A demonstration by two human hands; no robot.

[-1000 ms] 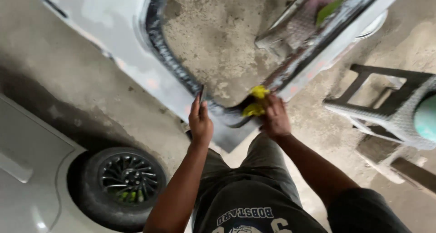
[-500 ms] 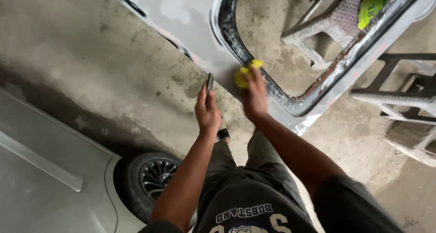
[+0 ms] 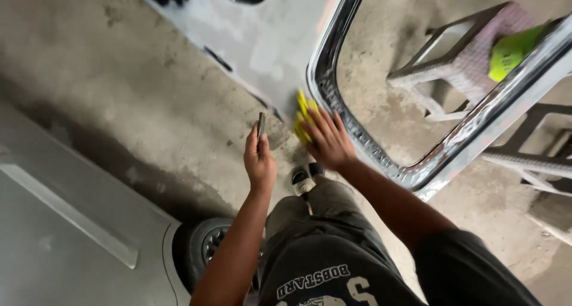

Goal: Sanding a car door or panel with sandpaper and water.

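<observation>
Yellow cloth [image 3: 304, 118] under flat right hand [image 3: 328, 142]; left hand [image 3: 260, 162] grips a dark tool [image 3: 261, 125].

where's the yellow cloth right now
In the head view, the yellow cloth is under the right hand, pressed on the grey car door beside its window frame.

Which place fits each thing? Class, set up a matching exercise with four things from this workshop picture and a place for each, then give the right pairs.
Things:
1. yellow cloth
2. thin dark tool
3. car wheel
4. green object

Places:
A. on the plastic stool
B. under the right hand, on the grey car door
C. bottom of the picture, beside the legs
D. in the left hand

Pairs: 1-B, 2-D, 3-C, 4-A
</observation>
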